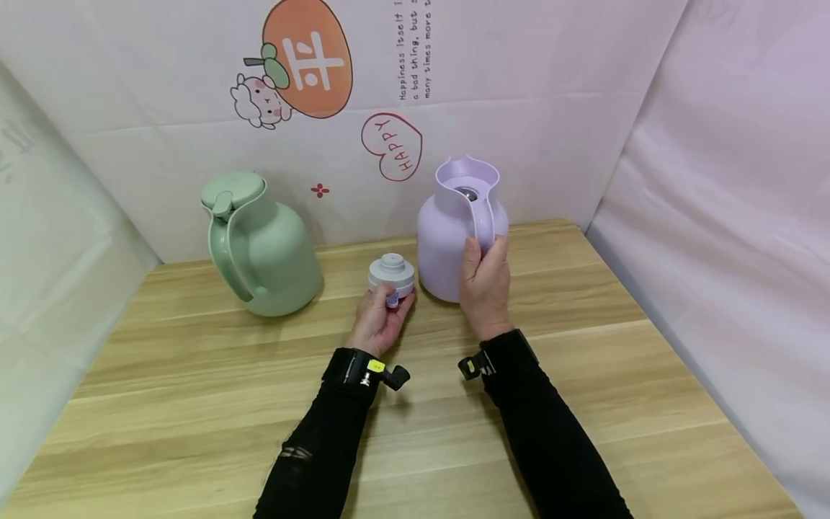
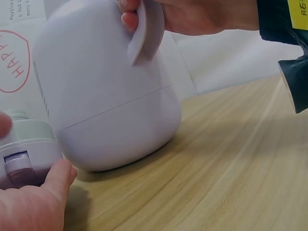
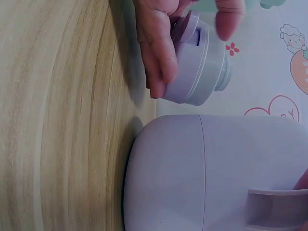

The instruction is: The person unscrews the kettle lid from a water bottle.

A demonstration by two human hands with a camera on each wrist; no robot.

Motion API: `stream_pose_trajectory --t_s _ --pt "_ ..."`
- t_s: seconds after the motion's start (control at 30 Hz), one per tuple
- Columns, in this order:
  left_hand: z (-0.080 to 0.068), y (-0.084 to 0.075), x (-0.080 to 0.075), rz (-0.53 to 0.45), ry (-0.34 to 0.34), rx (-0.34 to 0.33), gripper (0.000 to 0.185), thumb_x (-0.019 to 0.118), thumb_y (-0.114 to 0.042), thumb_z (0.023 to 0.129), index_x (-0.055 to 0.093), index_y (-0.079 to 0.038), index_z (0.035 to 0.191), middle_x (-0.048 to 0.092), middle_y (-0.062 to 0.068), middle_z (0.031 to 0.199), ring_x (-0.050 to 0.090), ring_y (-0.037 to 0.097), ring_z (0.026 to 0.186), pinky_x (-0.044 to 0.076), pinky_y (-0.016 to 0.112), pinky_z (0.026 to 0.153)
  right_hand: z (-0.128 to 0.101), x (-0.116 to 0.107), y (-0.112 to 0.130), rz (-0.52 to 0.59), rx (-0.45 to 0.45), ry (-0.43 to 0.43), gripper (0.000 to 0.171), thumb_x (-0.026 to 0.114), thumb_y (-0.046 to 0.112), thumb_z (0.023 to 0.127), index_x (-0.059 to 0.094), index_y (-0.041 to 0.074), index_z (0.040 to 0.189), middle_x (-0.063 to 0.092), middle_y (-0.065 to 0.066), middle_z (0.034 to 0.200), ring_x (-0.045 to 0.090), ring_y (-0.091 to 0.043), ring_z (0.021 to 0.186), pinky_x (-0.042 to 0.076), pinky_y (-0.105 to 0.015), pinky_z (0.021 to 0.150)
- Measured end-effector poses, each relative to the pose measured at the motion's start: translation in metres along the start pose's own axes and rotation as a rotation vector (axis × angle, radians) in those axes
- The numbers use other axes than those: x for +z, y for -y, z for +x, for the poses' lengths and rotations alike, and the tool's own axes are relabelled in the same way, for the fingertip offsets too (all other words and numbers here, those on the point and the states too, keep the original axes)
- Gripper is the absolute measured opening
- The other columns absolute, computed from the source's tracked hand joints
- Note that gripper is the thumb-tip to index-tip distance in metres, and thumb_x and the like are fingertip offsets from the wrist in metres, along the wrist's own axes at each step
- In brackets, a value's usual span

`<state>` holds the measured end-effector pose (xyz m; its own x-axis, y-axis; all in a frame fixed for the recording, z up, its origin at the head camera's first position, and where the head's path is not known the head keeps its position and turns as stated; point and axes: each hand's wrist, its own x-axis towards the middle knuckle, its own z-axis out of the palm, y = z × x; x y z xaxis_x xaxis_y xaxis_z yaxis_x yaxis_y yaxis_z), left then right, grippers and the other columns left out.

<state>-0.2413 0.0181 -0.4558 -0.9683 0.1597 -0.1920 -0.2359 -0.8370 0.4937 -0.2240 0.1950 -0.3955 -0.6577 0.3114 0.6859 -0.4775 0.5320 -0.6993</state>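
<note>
A lavender vacuum jug (image 1: pixel 442 252) stands upright on the wooden table, its open mouth showing a shiny inner neck. My right hand (image 1: pixel 486 292) grips the jug's handle (image 1: pixel 482 222) from the near right side. Just left of the jug, my left hand (image 1: pixel 379 322) holds the jug lid (image 1: pixel 392 269), thumb on the near side and fingers under and along it. The lid is upside down, with its pale grey stopper facing up and its lavender top and press tab below. In the right wrist view, the lid (image 3: pixel 197 62) is off the table, apart from the jug.
A green vacuum jug (image 1: pixel 279 259) with its lid on stands at the left, handle toward the near left. Behind both jugs hangs a white printed cloth (image 1: pixel 519 79). The wooden table (image 1: pixel 194 389) extends toward me, with pale cloth on both sides.
</note>
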Motion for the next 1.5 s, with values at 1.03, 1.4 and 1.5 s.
stream_pose_trajectory --t_s 1.03,1.4,1.5 --pt "0.010 0.006 0.011 0.410 -0.153 0.016 0.054 0.054 0.010 0.101 0.037 0.006 0.152 0.048 0.020 0.147 0.056 0.027 0.124 0.050 0.028 0.106 0.013 -0.003 -0.010 -0.027 0.001 0.003 0.054 0.040 0.043 0.110 0.045 -0.010 0.122 0.063 -0.035 0.109 0.065 -0.048 0.100 0.053 -0.060 0.085" --pt "0.012 0.011 0.009 0.697 -0.242 0.116 0.055 0.064 0.004 0.098 0.042 0.007 0.148 0.054 0.024 0.139 0.068 0.024 0.103 0.059 0.024 0.084 0.015 -0.003 -0.013 -0.035 0.008 -0.008 0.049 0.044 0.037 0.109 0.044 -0.010 0.124 0.062 -0.035 0.107 0.065 -0.048 0.098 0.052 -0.060 0.085" --pt "0.009 0.011 0.011 0.852 -0.293 0.136 0.053 0.070 -0.001 0.096 0.045 0.004 0.142 0.062 0.020 0.123 0.070 0.016 0.079 0.058 0.021 0.066 0.015 -0.003 -0.012 -0.035 0.012 -0.009 0.049 0.044 0.037 0.109 0.044 -0.010 0.124 0.062 -0.034 0.107 0.064 -0.048 0.099 0.052 -0.060 0.085"
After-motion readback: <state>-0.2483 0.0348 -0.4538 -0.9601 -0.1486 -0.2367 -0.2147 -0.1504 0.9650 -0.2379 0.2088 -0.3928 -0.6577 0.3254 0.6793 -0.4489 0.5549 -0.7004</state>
